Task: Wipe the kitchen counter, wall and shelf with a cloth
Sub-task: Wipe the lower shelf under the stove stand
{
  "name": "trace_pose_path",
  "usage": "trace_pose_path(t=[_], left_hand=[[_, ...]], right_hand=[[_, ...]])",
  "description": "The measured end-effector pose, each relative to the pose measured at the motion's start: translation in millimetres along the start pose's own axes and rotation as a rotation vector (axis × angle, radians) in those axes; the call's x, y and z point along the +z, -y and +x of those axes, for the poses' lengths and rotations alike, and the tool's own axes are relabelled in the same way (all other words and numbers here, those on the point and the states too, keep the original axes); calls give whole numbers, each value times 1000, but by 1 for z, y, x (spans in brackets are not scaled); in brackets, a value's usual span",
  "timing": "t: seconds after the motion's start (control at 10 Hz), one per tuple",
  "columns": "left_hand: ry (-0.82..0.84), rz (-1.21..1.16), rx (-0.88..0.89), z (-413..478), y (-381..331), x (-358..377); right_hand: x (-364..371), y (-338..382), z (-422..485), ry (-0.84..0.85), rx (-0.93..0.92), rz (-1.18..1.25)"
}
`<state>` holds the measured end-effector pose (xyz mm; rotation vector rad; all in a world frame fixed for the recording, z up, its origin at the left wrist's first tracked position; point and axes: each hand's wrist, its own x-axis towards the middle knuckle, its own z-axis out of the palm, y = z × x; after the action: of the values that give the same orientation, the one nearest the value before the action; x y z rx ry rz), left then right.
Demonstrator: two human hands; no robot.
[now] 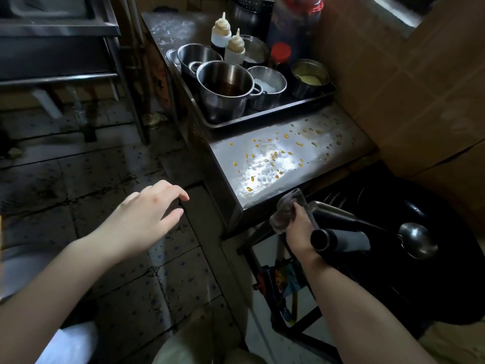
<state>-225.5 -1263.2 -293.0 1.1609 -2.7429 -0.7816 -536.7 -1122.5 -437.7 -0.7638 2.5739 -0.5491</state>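
With the right hand (299, 229) clutching the cloth (284, 211) at lower centre and the left hand (149, 208) loose and empty, a wide swipe across the oil-spotted counter (288, 158) could likely knock the tray (262, 114) at upper centre.

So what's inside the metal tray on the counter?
Several steel pots, one with dark liquid, two squeeze bottles and a red-capped jar. The tray's floor under them is mostly covered.

Left hand (149, 208), right hand (299, 228) and forearms (65, 269) are bare; pale clothing (68, 342) below.

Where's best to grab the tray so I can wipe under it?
Grip the raised near rim of the tray from the spattered counter side, at its two front corners; pots fill the inside, and the wall blocks the right.
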Motion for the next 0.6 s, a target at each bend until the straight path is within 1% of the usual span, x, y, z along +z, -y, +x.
trace_pose_path(t=[0.1, 0.2, 0.3, 0.4, 0.5, 0.6], left_hand=[[9, 6, 4, 5, -7, 8], [24, -1, 19, 11, -20, 16], [27, -23, 38, 14, -36, 25], [46, -45, 73, 12, -52, 37], [63, -48, 97, 9, -65, 48], [68, -40, 111, 6, -74, 56]], right_hand=[[-4, -11, 5, 131, -75, -49], [0, -32, -15, 147, -133, -142], [7, -55, -45, 87, -159, -223], [2, -72, -69, 107, -238, -271], [0, -81, -74, 97, -259, -183], [-7, -78, -79, 53, -170, 108]])
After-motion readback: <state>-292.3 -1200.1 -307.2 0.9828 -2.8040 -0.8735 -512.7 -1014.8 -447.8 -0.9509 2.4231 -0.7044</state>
